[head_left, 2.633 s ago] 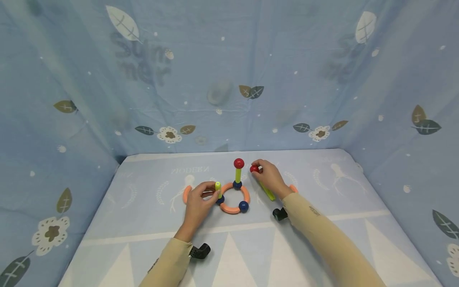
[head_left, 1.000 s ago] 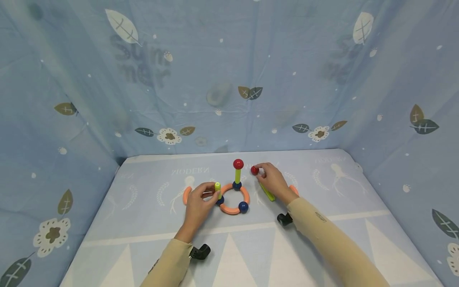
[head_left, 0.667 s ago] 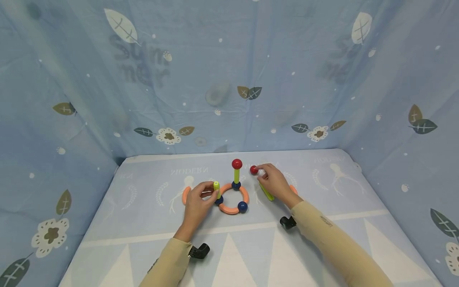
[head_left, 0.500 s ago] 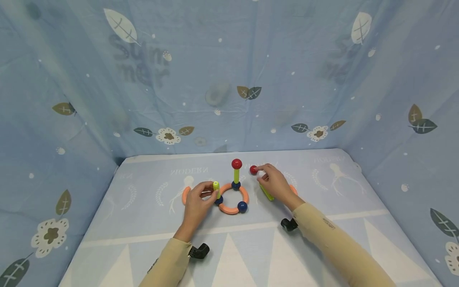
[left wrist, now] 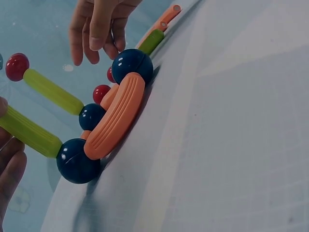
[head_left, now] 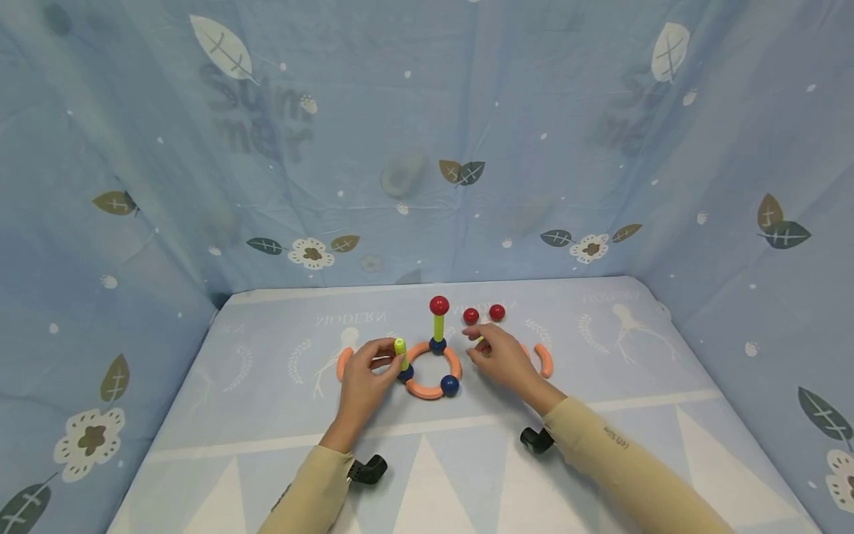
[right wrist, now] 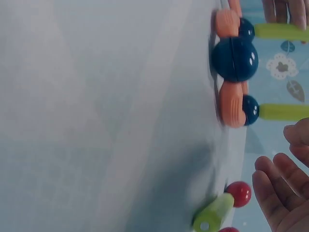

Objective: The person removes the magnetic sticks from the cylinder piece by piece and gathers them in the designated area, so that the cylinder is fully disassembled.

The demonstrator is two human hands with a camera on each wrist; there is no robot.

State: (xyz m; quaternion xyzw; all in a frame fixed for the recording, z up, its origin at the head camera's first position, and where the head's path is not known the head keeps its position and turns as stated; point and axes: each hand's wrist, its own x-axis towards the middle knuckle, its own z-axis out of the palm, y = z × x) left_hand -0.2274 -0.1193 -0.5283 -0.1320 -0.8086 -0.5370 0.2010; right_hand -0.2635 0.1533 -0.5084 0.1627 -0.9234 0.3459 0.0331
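Note:
My left hand [head_left: 367, 378] pinches a lime-green stick [head_left: 401, 350] standing on a blue ball [head_left: 405, 374]. That ball belongs to a ring of curved orange sticks [head_left: 427, 391], with another blue ball [head_left: 450, 385] at the front right. At the ring's back, a second green stick [head_left: 438, 328] stands upright, topped by a red ball [head_left: 439, 305]. My right hand [head_left: 503, 363] hovers right of the ring, fingers loosely bent and holding nothing. Below it lies a loose green stick [right wrist: 214, 212], mostly hidden in the head view. Two loose red balls, one nearer [head_left: 471, 316] and one beside it [head_left: 497, 312], lie beyond the fingertips.
Loose curved orange sticks lie at the right [head_left: 543, 361] and at the left [head_left: 344, 363], partly behind my left hand. A patterned cloth covers the table [head_left: 267, 415]. Blue printed curtains [head_left: 373, 148] close off the back and sides. Black wrist-camera mounts [head_left: 368, 470] stick out below the sleeves.
My right hand has let go of the nearer red ball and drawn back toward me, over the loose green stick. The other red ball has come into sight. My left hand has kept its grip.

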